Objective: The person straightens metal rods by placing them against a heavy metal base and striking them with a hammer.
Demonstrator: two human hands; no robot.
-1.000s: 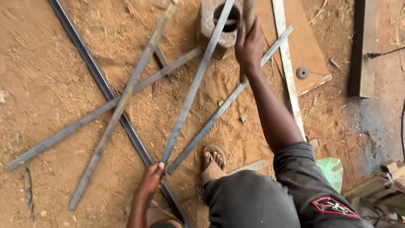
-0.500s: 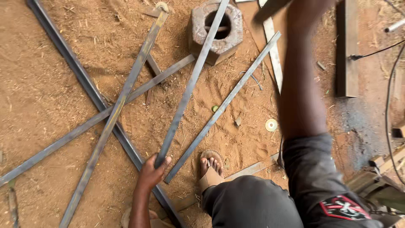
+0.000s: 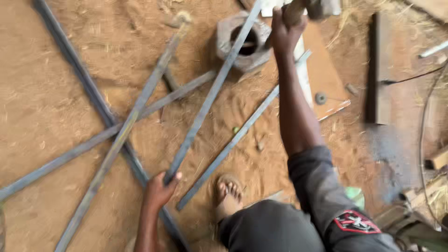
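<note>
My left hand [image 3: 158, 191] grips the near end of a flat steel bar [image 3: 210, 98] lying on sandy ground. The bar's far part rests across a big rusty hex nut [image 3: 228, 35]. My right hand [image 3: 283, 29] is stretched out at the top of the view, closed around the wooden handle of a hammer [image 3: 319, 7]. The blurred hammer head hangs just right of the nut, above a pale metal strip. A second flat bar [image 3: 242, 130] lies parallel, to the right of the held one.
Several more steel bars [image 3: 88, 93] cross each other on the sand at left. My sandalled foot [image 3: 228, 196] stands by the second bar's near end. A brown board [image 3: 326, 77] with a washer [image 3: 320, 98] and a dark beam [image 3: 375, 70] lie at right.
My right arm swung up from the nut, went out of the top edge, and now shows again with the hammer. My left hand kept its hold on the bar.
</note>
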